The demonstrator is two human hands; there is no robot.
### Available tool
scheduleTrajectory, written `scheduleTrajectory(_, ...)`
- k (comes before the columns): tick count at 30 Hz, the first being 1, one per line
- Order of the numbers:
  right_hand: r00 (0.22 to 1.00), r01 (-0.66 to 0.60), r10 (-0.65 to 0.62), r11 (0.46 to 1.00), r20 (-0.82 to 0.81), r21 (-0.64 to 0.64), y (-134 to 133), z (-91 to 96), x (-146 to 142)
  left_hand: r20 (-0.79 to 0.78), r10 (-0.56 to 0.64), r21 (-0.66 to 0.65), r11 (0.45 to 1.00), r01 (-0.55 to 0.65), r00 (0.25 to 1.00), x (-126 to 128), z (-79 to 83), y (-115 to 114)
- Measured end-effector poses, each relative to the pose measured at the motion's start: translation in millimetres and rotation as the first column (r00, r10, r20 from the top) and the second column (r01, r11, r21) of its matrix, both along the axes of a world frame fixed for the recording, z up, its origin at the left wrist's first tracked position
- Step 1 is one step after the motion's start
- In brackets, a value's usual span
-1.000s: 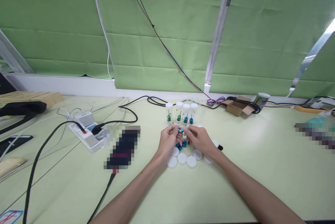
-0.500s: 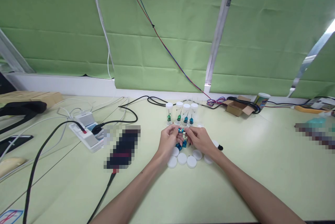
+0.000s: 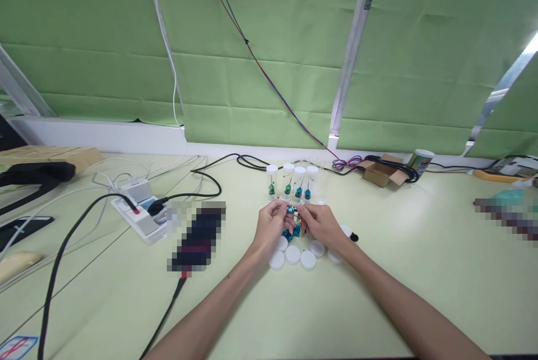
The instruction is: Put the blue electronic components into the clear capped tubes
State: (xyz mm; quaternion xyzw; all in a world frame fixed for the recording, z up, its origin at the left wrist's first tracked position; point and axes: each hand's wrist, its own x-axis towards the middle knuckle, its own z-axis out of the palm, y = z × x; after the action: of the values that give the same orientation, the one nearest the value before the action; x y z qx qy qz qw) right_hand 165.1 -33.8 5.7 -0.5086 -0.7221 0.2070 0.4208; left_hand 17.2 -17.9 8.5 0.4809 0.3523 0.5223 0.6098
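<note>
My left hand (image 3: 271, 224) is closed, pinching a small shiny blue metallic piece (image 3: 290, 210) between thumb and fingers. At the piece's right end, the fingertips of my right hand (image 3: 318, 221) are pressed together on it; the exact grip is too small to make out. More blue metallic pieces (image 3: 288, 235) lie just under my hands, partly covered. Several loose white round caps (image 3: 292, 255) are spread on the table in front of my wrists. Behind my hands stand clear tubes with white caps (image 3: 272, 180), holding green or blue pieces with thin dark stems.
To the left lie a blurred dark device (image 3: 197, 239) on a cable and a white power strip (image 3: 145, 220) with plugs. An open cardboard box (image 3: 376, 174) and a printed canister (image 3: 420, 162) stand at the back right. A small black object (image 3: 354, 237) sits by my right wrist.
</note>
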Motion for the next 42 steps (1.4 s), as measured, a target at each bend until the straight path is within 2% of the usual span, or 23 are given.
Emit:
scheduleTrajectory(28, 1.0, -0.005, 0.005, 1.0, -0.009, 0.008, -2.1, 0.9, -1.3, -0.004, -0.006, 0.006, 1.0, 0.006, 1.0, 0.1, 0.1, 0.1)
scheduleTrajectory(37, 0.998, 0.062, -0.062, 0.998, -0.02, 0.002, -1.5, 0.8, -0.2, 0.0, 0.027, -0.011, 1.0, -0.027, 1.0, 0.1, -0.8, 1.5)
scheduleTrajectory(42, 0.999, 0.018, -0.017, 1.0, -0.052, 0.022, -3.7, 3.3, -0.6, 0.014, 0.043, -0.009, 0.999, -0.043, 0.999, 0.0, -2.3, 3.1)
